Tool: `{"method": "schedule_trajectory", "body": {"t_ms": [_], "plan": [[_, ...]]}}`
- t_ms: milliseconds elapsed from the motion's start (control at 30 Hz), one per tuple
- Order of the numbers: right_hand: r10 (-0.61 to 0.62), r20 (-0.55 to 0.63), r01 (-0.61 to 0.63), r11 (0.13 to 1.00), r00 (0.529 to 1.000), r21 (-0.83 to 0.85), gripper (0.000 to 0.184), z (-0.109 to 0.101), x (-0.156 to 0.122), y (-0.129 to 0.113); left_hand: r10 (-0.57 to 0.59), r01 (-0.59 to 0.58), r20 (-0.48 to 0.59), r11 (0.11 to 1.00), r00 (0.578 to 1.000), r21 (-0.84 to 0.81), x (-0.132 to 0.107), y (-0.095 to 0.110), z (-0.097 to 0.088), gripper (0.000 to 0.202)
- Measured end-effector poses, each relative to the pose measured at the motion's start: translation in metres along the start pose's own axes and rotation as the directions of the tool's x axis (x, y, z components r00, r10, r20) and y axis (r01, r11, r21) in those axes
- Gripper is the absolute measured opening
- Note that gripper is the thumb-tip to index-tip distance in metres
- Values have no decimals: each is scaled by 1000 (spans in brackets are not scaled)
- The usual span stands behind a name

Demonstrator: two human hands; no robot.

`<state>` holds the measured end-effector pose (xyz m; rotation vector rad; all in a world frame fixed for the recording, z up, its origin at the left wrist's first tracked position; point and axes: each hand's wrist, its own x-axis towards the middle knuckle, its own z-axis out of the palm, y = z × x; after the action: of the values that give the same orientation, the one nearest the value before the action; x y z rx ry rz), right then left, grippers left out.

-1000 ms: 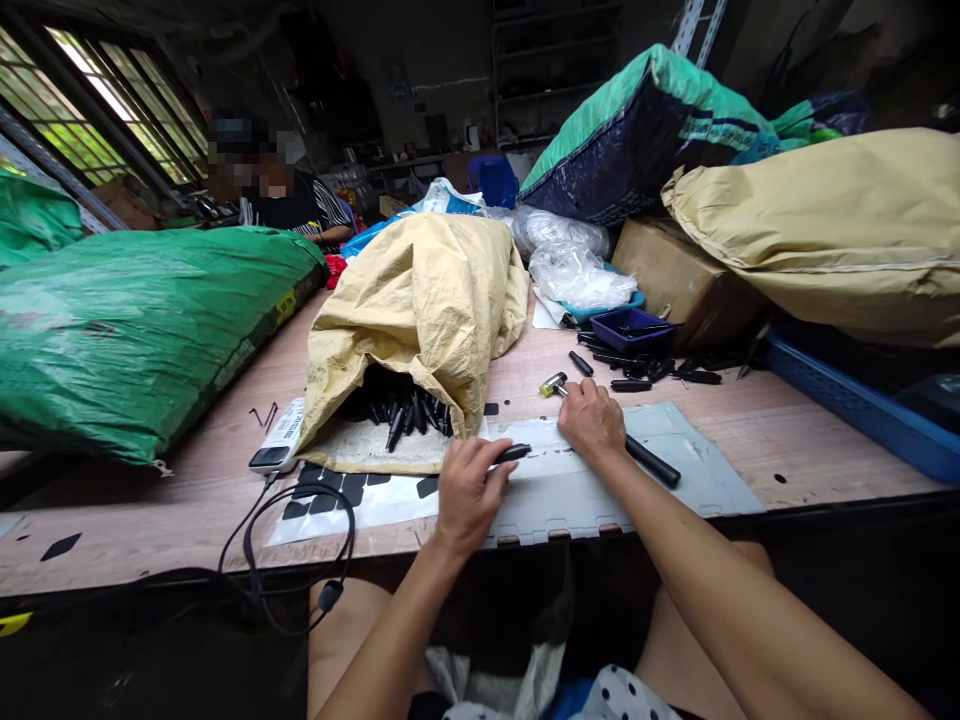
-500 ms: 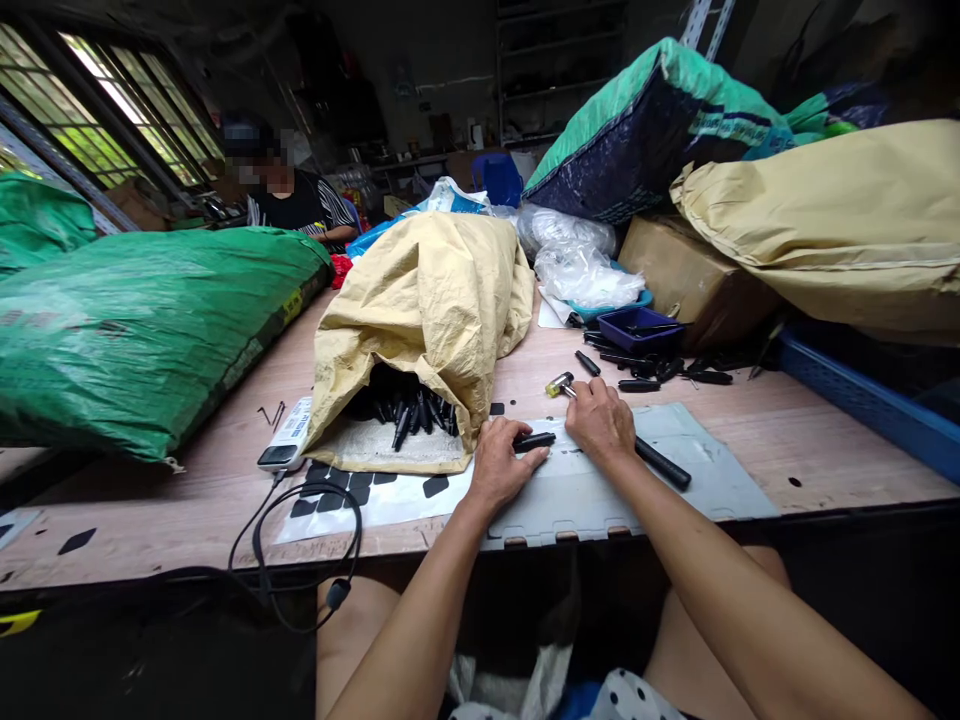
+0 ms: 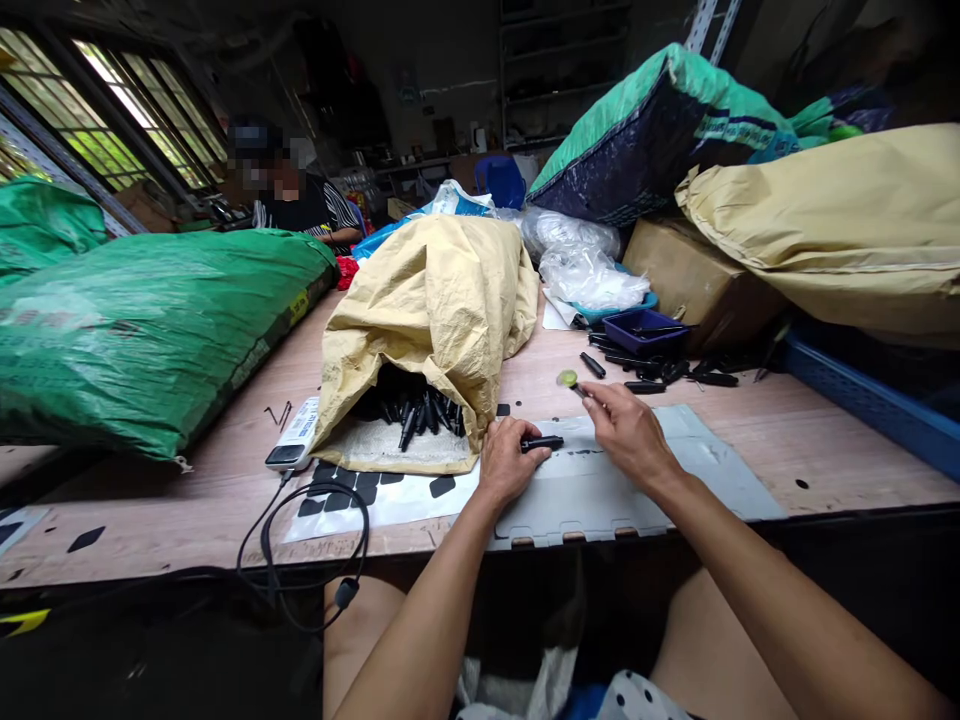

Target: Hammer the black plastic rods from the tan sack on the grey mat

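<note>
The left hand (image 3: 504, 462) pinches one end of a black piece (image 3: 543, 443) and holds it flat on the mat (image 3: 600, 495), near the mat's far left corner. The right hand (image 3: 634, 432) is closed round a hammer (image 3: 568, 379), whose yellow head hangs above the mat's far edge. A second ago the hammer lay along the mat, handle showing. Now it is lifted and the handle is hidden. I judge the piece set for a tap. The left hand has moved in from the mat's near edge. A sack (image 3: 431, 300) lies left of the mat.
</note>
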<state>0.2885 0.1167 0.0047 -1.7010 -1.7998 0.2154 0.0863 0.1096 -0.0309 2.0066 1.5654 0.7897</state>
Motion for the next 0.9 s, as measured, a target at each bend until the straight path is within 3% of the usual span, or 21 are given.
{"method": "schedule_trajectory", "body": {"t_ms": [100,267,400,500,667,900], "plan": [[-110,55,103,989,992,110,36,-2,-21,-9,-30,30,3,1000,1000,-8,0,3,-1,19],[-201,-10,199,958,980,207,35,5,-44,-22,-52,52,-7,999,999,-13,1,4,0,19],[-265,11,263,960,964,94,37,8,-54,-25,-72,72,-9,997,997,6,0,3,1,19],[-250,46,250,968,967,-8,35,5,-55,-23,-72,72,-17,997,997,4,0,3,2,18],[-236,-10,235,972,972,-10,39,-2,-56,-18,-48,48,-23,999,999,-19,1,3,2,17],[-156,3,156,987,988,-23,35,-6,-48,-6,-33,33,-15,999,999,-11,0,1,2,17]]}}
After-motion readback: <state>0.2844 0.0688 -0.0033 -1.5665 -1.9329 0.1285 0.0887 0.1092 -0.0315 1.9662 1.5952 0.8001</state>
